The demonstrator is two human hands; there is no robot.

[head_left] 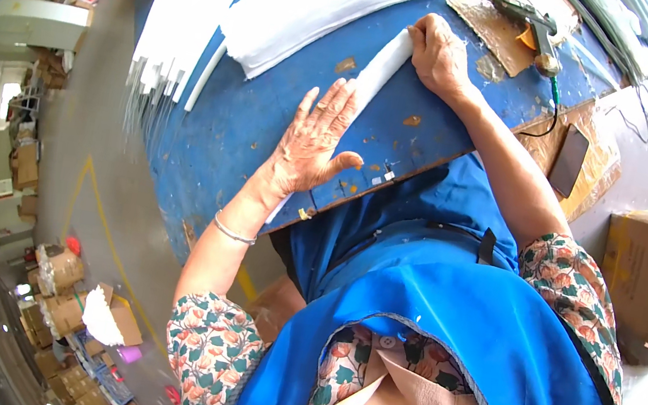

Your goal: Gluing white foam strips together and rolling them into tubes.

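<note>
A long, narrow white foam strip, lying on the worn blue-painted worktable, is pressed flat by the spread, open left hand at 7 o'clock and pinned under the curled right hand at 1 o'clock.

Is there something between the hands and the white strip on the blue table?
Nothing visible. The left hand lies flat on the near end of the white strip, and the right hand presses on its far end. Both touch it directly. The glue gun lies apart on cardboard, beyond the right hand.
</note>
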